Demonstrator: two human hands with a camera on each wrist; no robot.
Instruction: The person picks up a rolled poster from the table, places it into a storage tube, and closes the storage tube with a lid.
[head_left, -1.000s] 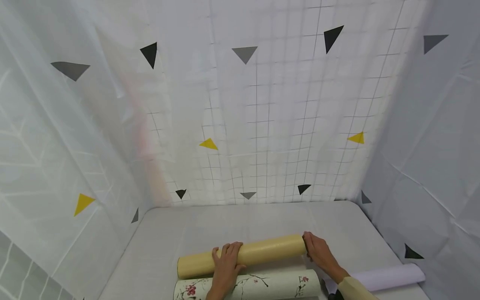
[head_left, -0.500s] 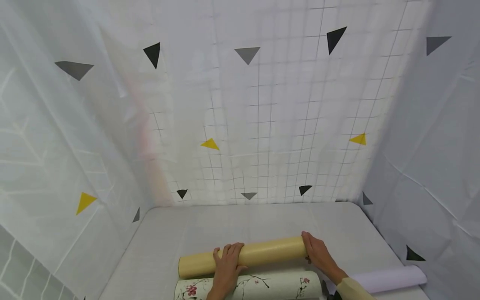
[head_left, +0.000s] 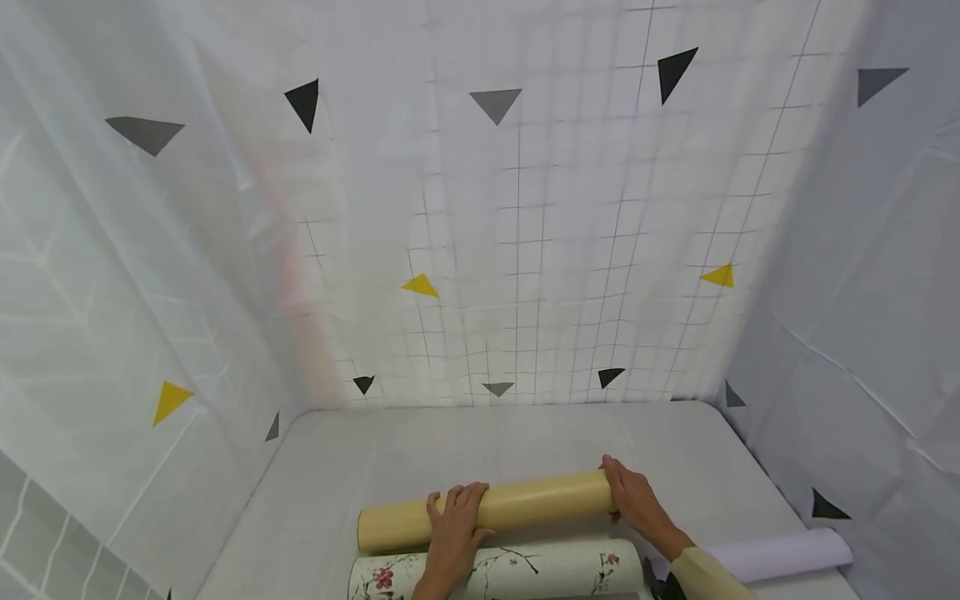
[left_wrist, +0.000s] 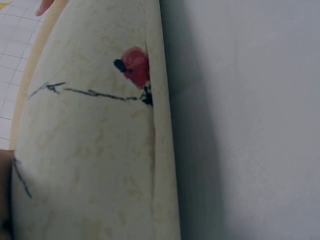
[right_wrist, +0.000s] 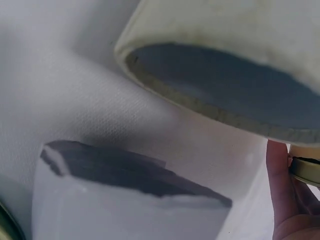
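A yellow paper roll (head_left: 547, 500) lies across the table, just behind a pale wallpaper roll (head_left: 555, 567) printed with red blossoms and dark branches. Over the yellow roll's middle my left hand (head_left: 453, 533) spreads its fingers on the far side, thumb toward me. My right hand (head_left: 637, 504) grips the yellow roll's right end, fingers over the rim. In the right wrist view, that hand's fingers (right_wrist: 281, 185) show beside the yellow roll's end (right_wrist: 306, 170). The blossom roll's hollow end (right_wrist: 220, 85) fills the upper right there. Its surface takes up much of the left wrist view.
A lilac roll (head_left: 780, 556) lies at the right side of the table (head_left: 495, 442), its open end facing the blossom roll. Something dark (head_left: 663, 586) sits beside the right sleeve. White sheeting with triangles (head_left: 495, 250) hangs behind and on both sides.
My right hand's fingers have shifted slightly, from the yellow roll's end face to over its rim. The left hand and the rolls stay nearly in place.
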